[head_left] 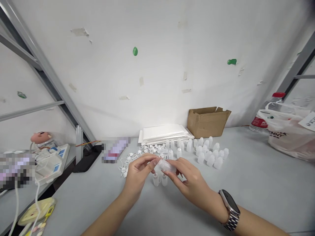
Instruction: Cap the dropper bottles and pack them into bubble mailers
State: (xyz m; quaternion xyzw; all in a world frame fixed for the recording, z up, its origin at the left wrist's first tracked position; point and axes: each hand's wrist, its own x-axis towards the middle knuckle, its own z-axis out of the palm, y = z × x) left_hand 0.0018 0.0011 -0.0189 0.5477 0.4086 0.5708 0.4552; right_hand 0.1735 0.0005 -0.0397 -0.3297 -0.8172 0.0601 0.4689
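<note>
One translucent bottle (pixel 169 167), held in the right hand (pixel 190 177); its neck seemingly pinched by the left hand (pixel 137 170). Two small bottles (pixel 156 180), set below on the grey surface (pixel 157 213). Looped white caps (pixel 123 169), scattered leftward. Cardboard box (pixel 209 125), placed behind.

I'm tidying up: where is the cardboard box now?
In the head view, the cardboard box stands right of centre at the back of the table, by the wall, just right of the flat white stack and behind the small bottles.

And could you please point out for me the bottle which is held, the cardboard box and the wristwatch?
Held bottle (pixel 168 166), head view: on its translucent body.
Cardboard box (pixel 208 126), head view: on its front wall.
Wristwatch (pixel 230 201), head view: on its dark screen.
</note>
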